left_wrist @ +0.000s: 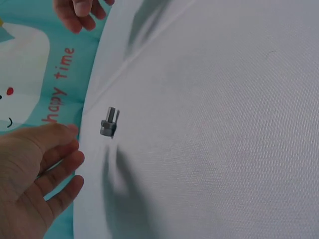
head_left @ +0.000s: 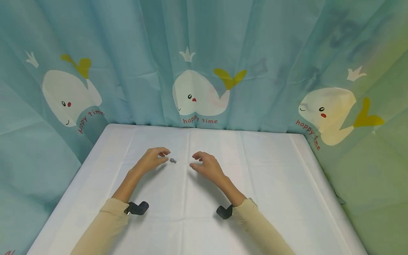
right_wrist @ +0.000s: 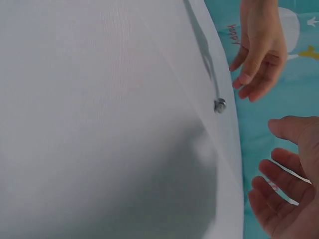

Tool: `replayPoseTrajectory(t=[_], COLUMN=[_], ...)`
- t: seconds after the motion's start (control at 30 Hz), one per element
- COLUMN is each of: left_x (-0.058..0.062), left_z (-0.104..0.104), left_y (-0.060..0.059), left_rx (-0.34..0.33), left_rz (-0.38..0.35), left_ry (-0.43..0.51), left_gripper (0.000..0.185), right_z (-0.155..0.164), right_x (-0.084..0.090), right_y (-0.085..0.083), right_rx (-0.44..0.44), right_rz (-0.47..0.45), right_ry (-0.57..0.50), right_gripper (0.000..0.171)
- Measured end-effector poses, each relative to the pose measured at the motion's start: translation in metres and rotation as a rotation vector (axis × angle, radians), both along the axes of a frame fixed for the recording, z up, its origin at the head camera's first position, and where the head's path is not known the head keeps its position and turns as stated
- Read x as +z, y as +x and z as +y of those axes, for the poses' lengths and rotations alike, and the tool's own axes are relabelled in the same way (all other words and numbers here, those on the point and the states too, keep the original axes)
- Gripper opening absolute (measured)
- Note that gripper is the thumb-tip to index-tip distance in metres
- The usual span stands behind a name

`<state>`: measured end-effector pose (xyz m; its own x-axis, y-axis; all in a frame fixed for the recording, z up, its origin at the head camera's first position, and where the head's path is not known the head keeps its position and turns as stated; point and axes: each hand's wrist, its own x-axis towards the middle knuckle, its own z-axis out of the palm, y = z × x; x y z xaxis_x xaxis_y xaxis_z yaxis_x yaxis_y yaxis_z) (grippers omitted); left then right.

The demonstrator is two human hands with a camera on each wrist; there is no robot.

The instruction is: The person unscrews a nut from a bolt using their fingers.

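A small grey metal bolt point(head_left: 173, 160) with a thick hexagonal head lies on the white cloth between the two hands. In the left wrist view the bolt point(left_wrist: 108, 122) shows its narrower shank pointing away from the near hand. My left hand point(head_left: 153, 158) is the closer one, its loosely bent fingers just left of the bolt and apart from it. Across a wider gap to the right hovers my right hand point(head_left: 208, 166), thumb and fingers spread and facing the bolt. Neither hand holds anything. The right wrist view shows the bolt point(right_wrist: 220, 105) below the left hand's fingertips.
A white cloth with fold creases covers the table point(head_left: 274, 184). Blue-green curtains point(head_left: 140, 95) printed with whales hang along the back and both sides. Each wrist wears a black camera mount, such as the left one point(head_left: 139, 208), close above the cloth.
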<state>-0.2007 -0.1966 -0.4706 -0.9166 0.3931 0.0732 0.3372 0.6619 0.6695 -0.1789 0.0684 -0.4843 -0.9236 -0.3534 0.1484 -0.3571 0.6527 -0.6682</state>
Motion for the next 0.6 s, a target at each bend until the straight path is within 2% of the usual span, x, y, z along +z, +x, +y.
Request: replayPoseTrajectory(t=[0.3, 0.5, 0.6], left_x=[-0.009, -0.017, -0.022], left_z=[0.004, 0.006, 0.007], left_y=[-0.006, -0.011, -0.012], left_rx=[0.005, -0.015, -0.026], left_rz=[-0.037, -0.021, -0.016], left_ry=[-0.055, -0.069, -0.065], left_gripper=[0.028, 0.025, 0.023], right_z=[-0.030, -0.048, -0.055], right_x=[-0.009, -0.018, -0.023], right_y=[-0.008, -0.014, -0.017], right_rx=[0.031, 0.019, 0.012], right_rz=[-0.056, -0.077, -0.058], right_ry=[0.019, 0.065, 0.100], right_gripper=[0.031, 0.030, 0.029])
